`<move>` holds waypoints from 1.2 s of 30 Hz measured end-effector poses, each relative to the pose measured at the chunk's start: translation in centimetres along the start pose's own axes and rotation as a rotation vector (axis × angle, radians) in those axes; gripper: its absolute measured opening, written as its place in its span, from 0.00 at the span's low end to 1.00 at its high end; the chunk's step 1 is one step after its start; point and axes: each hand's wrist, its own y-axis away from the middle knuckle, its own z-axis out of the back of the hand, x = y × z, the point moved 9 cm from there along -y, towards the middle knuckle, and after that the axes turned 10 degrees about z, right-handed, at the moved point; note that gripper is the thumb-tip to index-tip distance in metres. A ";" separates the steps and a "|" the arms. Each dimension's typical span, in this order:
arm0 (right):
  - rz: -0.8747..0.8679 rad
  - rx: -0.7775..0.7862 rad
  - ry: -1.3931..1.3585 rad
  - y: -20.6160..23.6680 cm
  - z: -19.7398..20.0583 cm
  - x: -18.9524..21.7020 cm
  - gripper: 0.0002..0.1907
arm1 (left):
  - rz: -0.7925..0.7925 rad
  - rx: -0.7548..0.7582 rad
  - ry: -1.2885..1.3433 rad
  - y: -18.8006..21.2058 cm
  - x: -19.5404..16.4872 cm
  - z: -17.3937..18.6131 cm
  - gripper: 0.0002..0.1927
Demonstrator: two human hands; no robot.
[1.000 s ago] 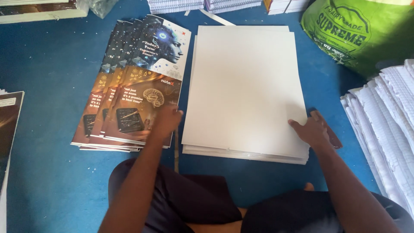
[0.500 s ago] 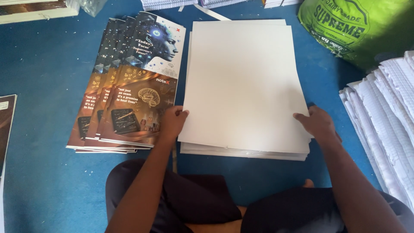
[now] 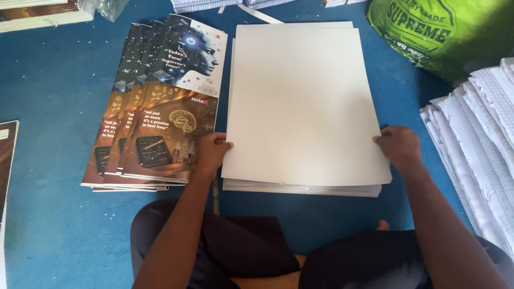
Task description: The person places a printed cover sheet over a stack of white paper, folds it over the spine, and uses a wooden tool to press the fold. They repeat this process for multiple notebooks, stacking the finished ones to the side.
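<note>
A stack of large blank white sheets point(image 3: 300, 101) lies on the blue floor in front of me. My left hand point(image 3: 212, 151) grips the left edge of the top sheet near its lower corner, and my right hand point(image 3: 399, 145) grips its right edge. That top sheet sits slightly askew on the pile. To the left lies a fanned pile of printed covers point(image 3: 160, 107), dark with a robot head above and a brown brain picture below; my left wrist rests beside its lower right corner.
A green sack point(image 3: 444, 32) sits at the top right. Stacks of ruled white paper point(image 3: 482, 139) line the right edge. More paper bundles lie along the top, another printed cover point(image 3: 6, 155) at the far left. My crossed legs point(image 3: 267, 257) are at the bottom.
My left hand left the printed covers and took the white sheet's left edge. My right hand slid from the lower right corner up to the sheet's right edge.
</note>
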 end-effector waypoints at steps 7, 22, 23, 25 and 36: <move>-0.216 0.099 -0.357 -0.3 -1.6 -1.4 0.27 | 0.051 -0.010 0.018 0.1 0.1 0.2 0.16; -0.099 0.046 0.057 1.6 1.7 3.0 0.20 | 0.037 -0.096 -0.058 0.4 -0.5 0.8 0.21; -0.094 0.046 0.081 1.8 2.0 3.4 0.19 | 0.049 -0.102 -0.084 0.5 -0.5 0.9 0.22; -0.088 0.048 0.108 2.1 2.2 4.0 0.18 | 0.040 -0.102 -0.088 0.6 -0.6 0.8 0.22; -0.261 0.055 -0.579 0.9 0.8 3.6 0.25 | -0.007 -0.140 -0.082 -1.0 0.9 0.9 0.22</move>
